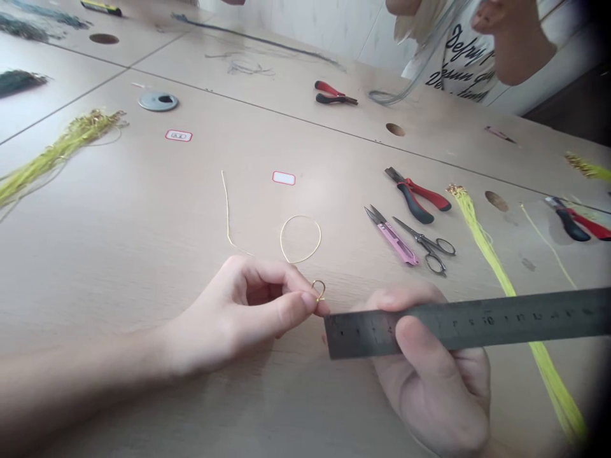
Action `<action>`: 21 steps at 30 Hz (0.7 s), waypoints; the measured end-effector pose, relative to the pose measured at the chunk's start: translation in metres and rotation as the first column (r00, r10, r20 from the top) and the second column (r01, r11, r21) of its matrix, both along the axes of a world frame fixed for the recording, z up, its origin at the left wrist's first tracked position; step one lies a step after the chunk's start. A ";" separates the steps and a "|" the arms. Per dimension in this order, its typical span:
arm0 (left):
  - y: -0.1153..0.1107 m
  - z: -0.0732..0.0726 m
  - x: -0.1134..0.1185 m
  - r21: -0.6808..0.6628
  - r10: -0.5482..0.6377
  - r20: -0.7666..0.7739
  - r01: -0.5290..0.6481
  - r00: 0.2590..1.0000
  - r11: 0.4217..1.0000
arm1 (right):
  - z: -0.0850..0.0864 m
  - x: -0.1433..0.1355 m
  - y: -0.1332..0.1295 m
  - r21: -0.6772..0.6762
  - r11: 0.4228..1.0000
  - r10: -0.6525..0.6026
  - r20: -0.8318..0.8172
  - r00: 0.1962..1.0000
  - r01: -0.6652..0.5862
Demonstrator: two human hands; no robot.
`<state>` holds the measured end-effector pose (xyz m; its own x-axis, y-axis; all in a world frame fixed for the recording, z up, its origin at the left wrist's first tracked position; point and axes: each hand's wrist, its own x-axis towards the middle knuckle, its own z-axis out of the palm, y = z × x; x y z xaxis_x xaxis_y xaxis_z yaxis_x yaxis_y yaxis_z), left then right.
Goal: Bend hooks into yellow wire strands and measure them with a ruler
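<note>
Between the thumb and index finger of my left hand [260, 302] is a small gold wire ring [319, 287], its loop standing up past the fingertips. My right hand [429, 369] grips a steel ruler [367, 334], thumb on the near face and fingers behind. The ruler's left end sits just right of my left fingertips, close to the ring; whether they touch I cannot tell. Beyond my left hand a thin yellow thread loop [300, 238] lies on the table, with a short yellow strand [227, 210] to its left.
Right of centre lie pink thread snips [391, 235], dark scissors [424, 245] and red-black pliers [417, 194]. Yellow cord bundles lie at the left [62, 152] and right [482, 238]. Farther off are more pliers [334, 93], a grey disc [158, 101] and a person's arm [520, 44].
</note>
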<state>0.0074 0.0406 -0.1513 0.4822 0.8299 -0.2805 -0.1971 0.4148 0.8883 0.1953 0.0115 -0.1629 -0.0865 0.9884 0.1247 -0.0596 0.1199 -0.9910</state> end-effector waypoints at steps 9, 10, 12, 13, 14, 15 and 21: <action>0.005 -0.009 -0.001 -0.070 0.097 0.075 -0.092 0.992 0.993 | 0.018 -0.010 0.001 -0.547 0.826 0.212 0.082 0.974 -0.134; 0.006 -0.008 -0.001 -0.084 0.097 0.087 -0.090 0.991 0.992 | 0.019 -0.010 0.003 -0.573 0.804 0.270 0.116 0.956 -0.158; 0.006 -0.007 0.000 -0.099 0.098 0.108 -0.087 0.989 0.991 | 0.021 -0.009 0.007 -0.625 0.753 0.375 0.149 0.915 -0.207; 0.007 -0.006 -0.001 -0.094 0.096 0.110 -0.086 0.989 0.992 | 0.022 -0.008 0.010 -0.652 0.722 0.426 0.156 0.891 -0.231; 0.007 -0.006 -0.001 -0.083 0.093 0.103 -0.084 0.990 0.993 | 0.023 -0.007 0.011 -0.678 0.691 0.474 0.162 0.866 -0.251; 0.006 -0.006 -0.001 -0.066 0.086 0.089 -0.080 0.992 0.995 | 0.024 -0.007 0.013 -0.701 0.663 0.515 0.173 0.840 -0.262; 0.005 -0.006 -0.001 -0.012 0.075 0.037 -0.074 0.996 0.997 | 0.025 -0.010 0.012 -0.777 0.613 0.570 0.312 0.760 -0.142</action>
